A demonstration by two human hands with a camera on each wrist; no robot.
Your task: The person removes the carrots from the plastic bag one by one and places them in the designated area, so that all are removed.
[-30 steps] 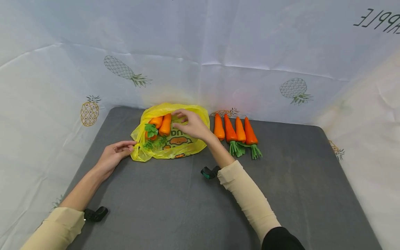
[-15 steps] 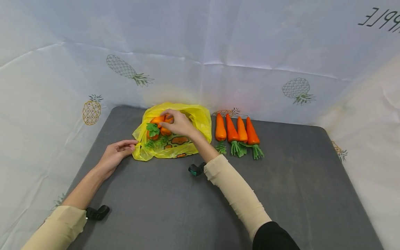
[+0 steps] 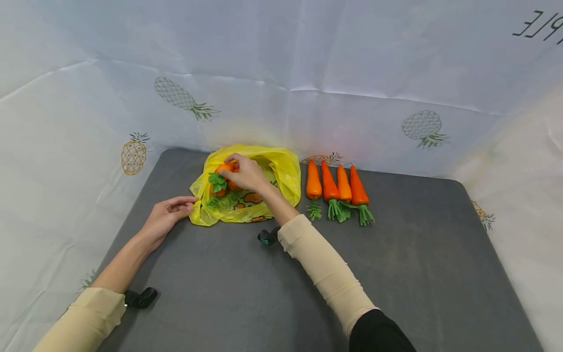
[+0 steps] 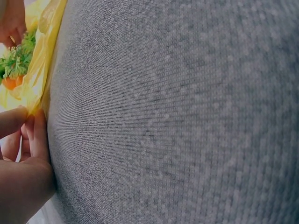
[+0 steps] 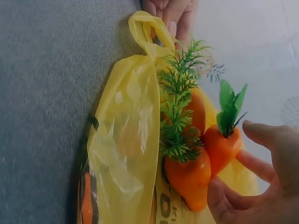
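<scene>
1. here's the left hand (image 3: 164,217) at the near left corner of the yellow bag (image 3: 290,178), thumb and fingers together, pinching the plastic right by its looped handle (image 5: 136,35).
2. over to the right hand (image 3: 248,173), reaching across the bag's opening, and thumb and fingers are apart with the leafy carrot (image 5: 223,147) between them!
3. fingertips meet that carrot's side in the right wrist view, the thumb tip sits just beside its stem; whether they truly grip it, i cannot tell.
4. and where is that carrot? inside the bag, left part, broad green leaf up, body touching a feathery-topped carrot (image 5: 188,177), with another orange body (image 5: 198,112) close behind.
5. the bag lies flat and wide on the grey table (image 3: 220,293), cartoon print showing between the carrots and its near edge.
6. just right of the bag, four carrots (image 3: 331,186) line up side by side, tips to the back, greens toward the person.
7. both arms wear cream sleeves (image 3: 327,271), a dark device (image 3: 142,297) at each wrist, and behind it all hangs a pale cloth (image 3: 352,49) printed with pineapples.
</scene>
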